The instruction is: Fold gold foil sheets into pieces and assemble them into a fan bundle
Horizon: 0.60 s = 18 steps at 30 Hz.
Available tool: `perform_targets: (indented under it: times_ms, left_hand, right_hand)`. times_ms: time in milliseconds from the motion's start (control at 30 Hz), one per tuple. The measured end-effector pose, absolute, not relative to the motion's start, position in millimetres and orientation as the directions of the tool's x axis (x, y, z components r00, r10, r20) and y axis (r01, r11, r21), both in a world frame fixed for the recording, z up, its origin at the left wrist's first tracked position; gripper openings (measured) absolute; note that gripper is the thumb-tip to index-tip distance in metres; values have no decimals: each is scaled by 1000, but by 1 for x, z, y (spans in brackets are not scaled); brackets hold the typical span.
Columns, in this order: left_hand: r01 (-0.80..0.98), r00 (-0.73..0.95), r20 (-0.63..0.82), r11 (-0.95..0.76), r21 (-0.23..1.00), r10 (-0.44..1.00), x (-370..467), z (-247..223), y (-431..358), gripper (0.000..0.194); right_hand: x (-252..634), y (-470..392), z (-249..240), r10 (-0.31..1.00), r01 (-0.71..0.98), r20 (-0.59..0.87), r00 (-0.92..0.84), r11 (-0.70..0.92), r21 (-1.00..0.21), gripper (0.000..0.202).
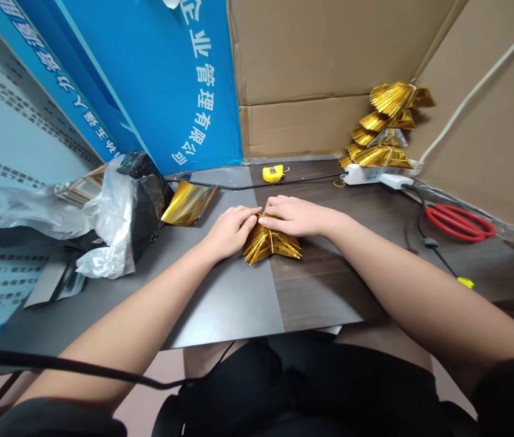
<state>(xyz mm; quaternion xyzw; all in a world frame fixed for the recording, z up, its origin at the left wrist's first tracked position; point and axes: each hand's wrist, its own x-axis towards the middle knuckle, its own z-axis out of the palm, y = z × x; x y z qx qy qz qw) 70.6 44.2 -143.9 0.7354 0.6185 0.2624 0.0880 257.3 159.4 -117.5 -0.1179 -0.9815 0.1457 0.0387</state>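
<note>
A fanned bundle of gold foil paper [272,246] lies on the table in front of me, tied round its middle with a thin band. My left hand [232,232] pinches its far left edge between thumb and fingers. On the far right side my right hand [295,216] grips the same bundle, thumb on top and fingers curled behind. The two thumbs almost meet at the bundle's far edge. Part of the paper is hidden under the fingers. Left of my left hand lies a stack of flat gold foil sheets [188,203].
Several finished gold bundles [386,127] are piled at the back right, by a white power strip [366,175]. A yellow tape measure [273,173] sits behind my hands. Red-handled scissors [459,223] lie right. Plastic bags [111,224] crowd the left. A black cable [79,370] crosses near my left arm.
</note>
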Motion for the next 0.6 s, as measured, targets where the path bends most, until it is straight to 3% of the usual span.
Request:
perform_targets:
  times_ms: [167, 333, 433, 600]
  left_hand:
    - [802, 186, 352, -348, 485, 917, 74, -130, 33, 58]
    - [823, 357, 177, -398, 405, 917, 73, -126, 26, 87]
    - [841, 352, 194, -400, 363, 916, 69, -127, 27, 89]
    - [895, 308, 115, -329, 302, 944, 68, -124, 29, 81]
  right_hand:
    - [259, 159, -114, 305, 284, 12, -952, 899, -333, 51]
    - [262, 158, -111, 404, 383, -19, -914, 849, -365, 39]
    - [264, 155, -107, 487, 472, -66, -871, 791, -390, 41]
    - [267, 153, -99, 601, 620, -198, -774, 659, -425, 62]
